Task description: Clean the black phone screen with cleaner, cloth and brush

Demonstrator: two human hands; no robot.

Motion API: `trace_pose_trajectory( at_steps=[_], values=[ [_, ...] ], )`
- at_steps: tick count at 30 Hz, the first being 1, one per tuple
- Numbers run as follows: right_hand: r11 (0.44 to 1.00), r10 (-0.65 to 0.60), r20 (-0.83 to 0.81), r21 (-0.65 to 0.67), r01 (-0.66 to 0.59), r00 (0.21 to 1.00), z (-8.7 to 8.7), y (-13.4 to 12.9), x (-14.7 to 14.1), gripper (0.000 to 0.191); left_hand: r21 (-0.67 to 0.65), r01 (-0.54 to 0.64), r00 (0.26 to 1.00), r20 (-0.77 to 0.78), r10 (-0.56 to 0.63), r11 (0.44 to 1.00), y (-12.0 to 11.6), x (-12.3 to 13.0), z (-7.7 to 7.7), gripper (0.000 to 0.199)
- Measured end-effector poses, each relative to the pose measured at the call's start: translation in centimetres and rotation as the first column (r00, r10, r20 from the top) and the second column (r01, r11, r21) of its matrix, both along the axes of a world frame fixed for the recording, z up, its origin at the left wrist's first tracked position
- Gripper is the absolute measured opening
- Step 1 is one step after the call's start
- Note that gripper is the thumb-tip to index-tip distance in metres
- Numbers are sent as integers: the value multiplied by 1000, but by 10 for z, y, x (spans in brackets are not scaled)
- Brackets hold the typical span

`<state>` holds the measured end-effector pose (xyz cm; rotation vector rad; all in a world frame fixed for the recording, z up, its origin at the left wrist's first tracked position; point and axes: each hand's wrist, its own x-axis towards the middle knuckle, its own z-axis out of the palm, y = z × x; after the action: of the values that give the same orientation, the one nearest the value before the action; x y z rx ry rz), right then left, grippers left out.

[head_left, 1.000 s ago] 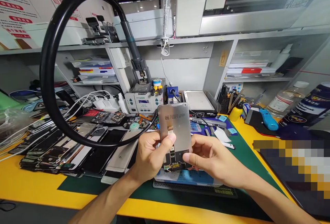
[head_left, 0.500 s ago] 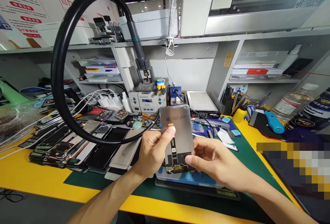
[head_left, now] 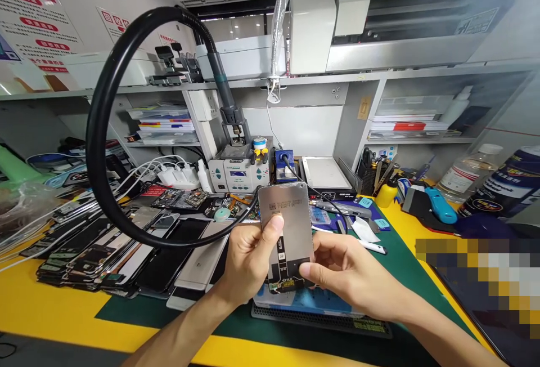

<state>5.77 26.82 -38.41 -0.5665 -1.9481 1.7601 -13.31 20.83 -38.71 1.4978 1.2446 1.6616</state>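
A phone screen panel is held up between my two hands, its metallic back and ribbon cable facing me. My left hand grips its left side, the thumb pressed on the upper middle of the back near the cable's end. My right hand pinches the lower right edge, thumb on the dark lower section. Beneath the panel lies a blue work pad on a dark perforated base. The fingers behind the panel are hidden.
A thick black hose loops at left above stacked phone screens. Behind stands a grey rework station. At right are a yellow bottle, a clear bottle and a dark spray can. A green mat covers the bench.
The camera view has tilted up slightly, so the scene sits lower. Both hands keep hold of the screen panel, which looks a little more upright.
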Motion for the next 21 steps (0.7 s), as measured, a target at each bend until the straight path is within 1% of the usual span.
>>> trace_pose_trajectory(
  at_steps=[3, 6, 8, 9, 10, 11, 13, 14, 15, 16, 18, 21],
  values=[
    [1000, -7, -7, 25, 7, 1000, -1, 0, -1, 30, 37, -27, 998, -47, 29, 999, -1, 1, 0, 56],
    [997, -21, -1, 69, 21, 1000, -2, -1, -3, 28, 96, -71, 990, -112, 82, 993, -4, 1, 1, 46],
    [983, -61, -6, 171, 62, 998, -3, -2, -4, 24, 124, -73, 984, -155, 92, 990, -7, 0, 0, 38],
    [961, -101, -29, 256, 105, 994, -3, -3, -4, 21, 139, -65, 981, -172, 88, 988, -8, 0, -1, 35],
    [920, -148, -75, 355, 166, 986, -3, -3, -4, 16, 156, -58, 979, -185, 86, 986, -9, -1, -2, 31],
    [855, -198, -150, 457, 245, 969, -2, -3, -5, 13, 173, -52, 977, -195, 86, 983, -10, -2, -3, 28],
    [681, -254, -336, 604, 415, 907, 0, -2, -5, 16, 213, -61, 972, -208, 106, 975, -11, -4, -6, 20],
    [595, -256, -423, 640, 486, 869, 1, -2, -5, 21, 237, -76, 967, -219, 129, 969, -11, -4, -7, 15],
    [520, -245, -495, 658, 544, 834, 2, -1, -5, 27, 262, -94, 958, -237, 158, 961, -11, -5, -8, 12],
    [460, -229, -551, 665, 588, 802, 3, -1, -4, 33, 287, -105, 947, -265, 184, 952, -11, -5, -9, 11],
    [380, -201, -620, 664, 644, 758, 3, -1, -2, 45, 332, -108, 917, -330, 223, 937, -10, -5, -10, 17],
    [280, -189, -679, 655, 702, 709, 3, -4, 1, 56, 388, -54, 874, -427, 231, 920, -7, -3, -9, 20]
  ],
)
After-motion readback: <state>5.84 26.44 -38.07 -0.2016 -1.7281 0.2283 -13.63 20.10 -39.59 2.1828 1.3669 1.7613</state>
